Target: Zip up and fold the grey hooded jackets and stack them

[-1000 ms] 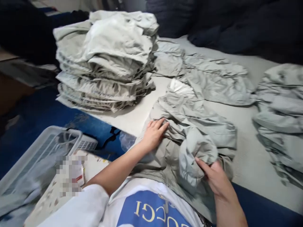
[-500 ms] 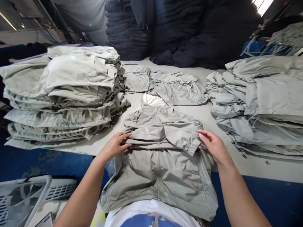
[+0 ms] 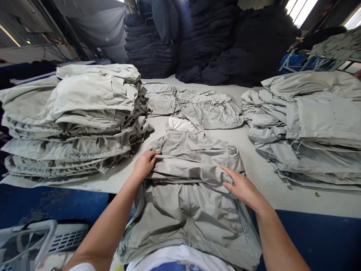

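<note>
A light grey zip-front jacket [image 3: 194, 210] lies front up, its collar end pointing away from me and its hem against my body. Its sleeves are folded across the chest in flat layers. My left hand [image 3: 145, 165] is closed on the left end of the folded sleeve, thumb and fingers pinching the cloth. Over the right part of the sleeve rests my right hand [image 3: 239, 185], open, with fingers stretched and thumb apart. The sleeve's cuff is not visible; the right hand covers part of that area.
A tall pile of pale grey garments [image 3: 93, 101] stands left on the white table [image 3: 270, 199], another pile [image 3: 324, 116] right. Folded grey garments [image 3: 208, 107] lie beyond the jacket. Dark garment stacks [image 3: 208, 41] rise behind. A white plastic basket [image 3: 69, 237] sits lower left.
My right hand has moved left and inward over the sleeve, and the gathered cuff that showed there is out of sight. The left hand has closed on the sleeve's left end. The view has tilted slightly up.
</note>
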Tool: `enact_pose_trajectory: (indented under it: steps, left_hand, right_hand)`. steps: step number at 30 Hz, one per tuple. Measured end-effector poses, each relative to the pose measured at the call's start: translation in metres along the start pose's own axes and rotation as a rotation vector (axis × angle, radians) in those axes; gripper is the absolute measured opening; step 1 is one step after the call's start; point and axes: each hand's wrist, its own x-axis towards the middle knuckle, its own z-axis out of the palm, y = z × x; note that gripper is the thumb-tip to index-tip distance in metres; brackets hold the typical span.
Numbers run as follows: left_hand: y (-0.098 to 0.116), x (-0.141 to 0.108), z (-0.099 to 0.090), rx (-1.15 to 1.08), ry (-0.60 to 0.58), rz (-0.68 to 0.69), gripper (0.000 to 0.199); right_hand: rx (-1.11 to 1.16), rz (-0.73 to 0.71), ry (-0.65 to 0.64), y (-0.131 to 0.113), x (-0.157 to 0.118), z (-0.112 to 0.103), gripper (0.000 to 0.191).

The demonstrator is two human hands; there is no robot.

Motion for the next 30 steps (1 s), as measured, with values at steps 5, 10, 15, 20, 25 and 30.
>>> enact_pose_trajectory:
  steps: [5,10,15,20,25,30]
  left_hand:
    - [-0.011,0.005,-0.022,-0.224,0.08,-0.177,0.024]
    - [0.004,-0.005,-0.019,-0.169,0.202,-0.033,0.023]
    - [0.008,-0.038,-0.011,-0.058,-0.169,0.31,0.02]
    - [-0.003,-0.047,-0.015,0.036,-0.241,0.325,0.035]
    - [0.019,-0.029,-0.014,0.102,-0.148,0.317,0.034]
    - [0.053,-0.016,0.003,0.126,-0.052,0.414,0.036]
  right_hand:
    - [0.252,0.083,-0.042,-0.008,-0.002,-0.053,0.05]
    - [-0.012,0.174,0.26,0.004,0.023,-0.039,0.054]
    - [-0.046,0.202,0.221,0.027,0.026,-0.02,0.056]
    - [0.162,0.125,0.248,0.027,0.028,-0.029,0.044]
    - [-0.087,0.056,0.506,0.011,0.051,-0.025,0.04]
    - [-0.293,-0.15,0.443,-0.017,0.069,0.007,0.036]
